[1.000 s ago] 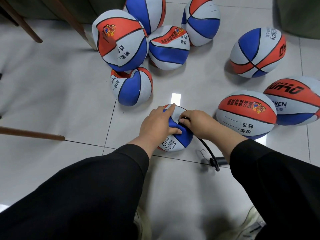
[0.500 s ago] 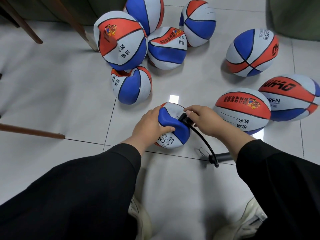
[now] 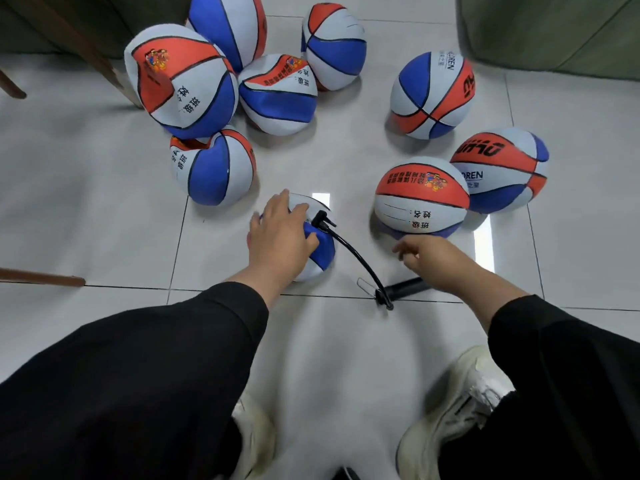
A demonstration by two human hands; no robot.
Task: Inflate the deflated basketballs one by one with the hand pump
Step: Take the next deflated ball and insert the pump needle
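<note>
A small, flat blue-white-red basketball [image 3: 320, 252] lies on the floor tiles in front of me. My left hand [image 3: 278, 233] rests on top of it, fingers spread over it. A black hose [image 3: 356, 256] runs from a nozzle [image 3: 322, 220] set in the ball down to the black hand pump [image 3: 405, 288] lying on the floor. My right hand [image 3: 427, 252] hovers above the pump, apart from the hose, fingers loosely curled and holding nothing.
Several blue-white-red basketballs lie around: a dented cluster [image 3: 214, 98] at the back left, three rounder ones [image 3: 420, 199] at the right. Wooden furniture legs [image 3: 86, 53] stand at the left, a green cloth [image 3: 554, 32] at the back right. My white shoes [image 3: 460, 407] are below.
My right hand has let go of the nozzle and drawn back to the right, towards the pump. My left hand has shifted higher over the ball.
</note>
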